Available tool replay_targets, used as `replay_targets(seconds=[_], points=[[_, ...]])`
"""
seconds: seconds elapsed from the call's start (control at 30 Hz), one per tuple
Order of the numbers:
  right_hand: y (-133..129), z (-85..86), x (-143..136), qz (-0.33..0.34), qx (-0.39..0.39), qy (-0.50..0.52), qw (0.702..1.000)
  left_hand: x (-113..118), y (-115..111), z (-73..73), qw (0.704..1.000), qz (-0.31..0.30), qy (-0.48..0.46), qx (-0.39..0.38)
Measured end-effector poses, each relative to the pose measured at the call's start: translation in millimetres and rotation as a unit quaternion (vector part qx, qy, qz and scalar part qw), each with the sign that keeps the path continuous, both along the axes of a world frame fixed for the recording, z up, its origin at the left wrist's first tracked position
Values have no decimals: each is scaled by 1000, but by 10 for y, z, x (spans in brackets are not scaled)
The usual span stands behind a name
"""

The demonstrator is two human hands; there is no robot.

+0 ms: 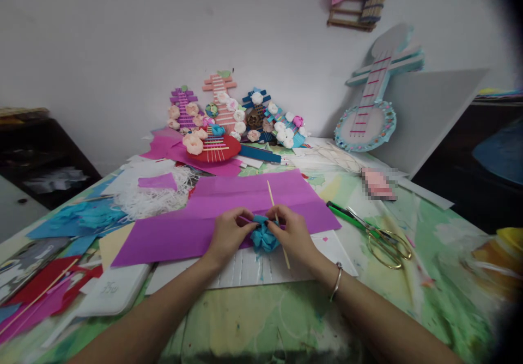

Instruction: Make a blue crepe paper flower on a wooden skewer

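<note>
A blue crepe-paper flower is pinched between my two hands at the middle of the table. My left hand is closed on its left edge with thumb and fingertips. From the other side my right hand grips the flower's petals. A thin wooden stick also passes through my right hand, its ends sticking out above and below. Under the hands lie a large sheet of purple paper and a white board with glossy streaks.
Gold-handled scissors and a green-and-black cutter lie to the right. White shredded paper, blue crepe paper and a white power bank sit left. Flower-decorated paper instruments stand at the wall.
</note>
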State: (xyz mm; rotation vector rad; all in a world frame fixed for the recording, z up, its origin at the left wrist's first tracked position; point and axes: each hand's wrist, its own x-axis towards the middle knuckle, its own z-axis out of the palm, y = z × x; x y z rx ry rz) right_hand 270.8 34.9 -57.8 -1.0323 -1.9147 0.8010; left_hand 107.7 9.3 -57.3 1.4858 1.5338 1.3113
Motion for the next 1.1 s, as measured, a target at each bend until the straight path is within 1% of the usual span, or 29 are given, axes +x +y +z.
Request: replay_targets(seconds=[0.1, 0.2, 0.3, 0.37, 0.47, 0.53, 0.6, 0.7, 0.8, 0.87, 0.93, 1.0, 1.07, 1.1], points=[[-5, 16, 0, -9, 18, -19, 1000, -1, -8, 13, 998, 0, 56, 27], [-17, 32, -2, -27, 31, -33, 999, -2, -19, 23, 995, -3, 88, 49], [-28, 43, 2, -41, 28, -35, 998, 0, -35, 29, 992, -2, 98, 82], [-26, 43, 7, -45, 22, -34, 998, 5, -46, 32, 991, -7, 88, 99], [-6, 48, 17, -39, 21, -29, 999, 11, -41, 34, 995, -31, 44, 84], [16, 66, 30, -32, 24, -15, 999, 9, -16, 29, 997, -50, -10, 51], [43, 103, 58, -37, 29, 6, 999, -2, 21, 19, 995, -56, -75, 20], [99, 179, 136, -69, 45, 29, 996, -28, 71, 1, 989, -45, -141, -2], [173, 239, 240, -105, 70, 50, 991, -49, 90, -18, 985, -48, -166, -15], [214, 258, 297, -84, 65, 84, 991, -53, 87, -24, 981, -57, -181, -31], [230, 266, 324, -36, 46, 103, 993, -48, 76, -17, 977, -68, -193, -52], [214, 273, 315, 6, 49, 79, 996, -38, 62, 0, 973, -81, -206, -71], [175, 276, 278, 34, 56, 34, 997, -27, 49, 22, 967, -95, -221, -84], [154, 275, 256, 44, 45, 17, 998, -21, 43, 31, 964, -101, -228, -87]])
